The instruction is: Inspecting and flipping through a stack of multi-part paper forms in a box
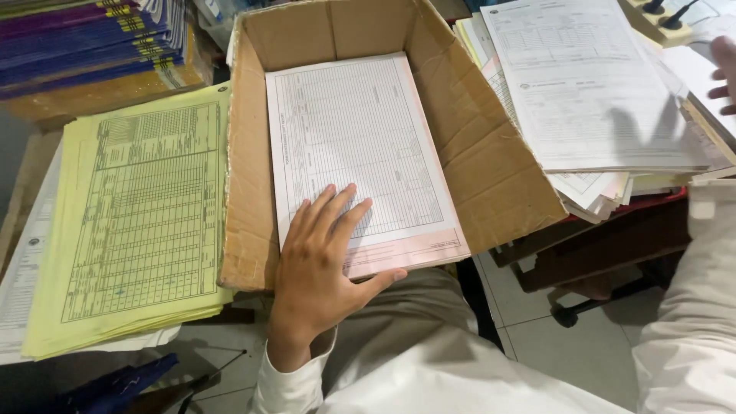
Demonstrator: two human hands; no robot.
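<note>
1. Your open brown cardboard box (491, 169) sits in front of you at the centre, flaps spread, resting partly on your lap.
2. To its left lies a thick stack of pale yellow printed forms (130, 222); to its right, well apart from your left hand, a fanned pile of white printed forms (590, 92).
3. Inside the box lies a stack of white ruled forms with a pink sheet beneath (360, 146), flat against the bottom.
4. Your left hand (322, 261) rests palm down on that stack's near left corner, fingers spread and straight, thumb out along the pink edge (pressing, not grasping anything).
5. Your right hand (724, 73) shows only fingertips at the frame's right edge, so you cannot tell its grip.
</note>
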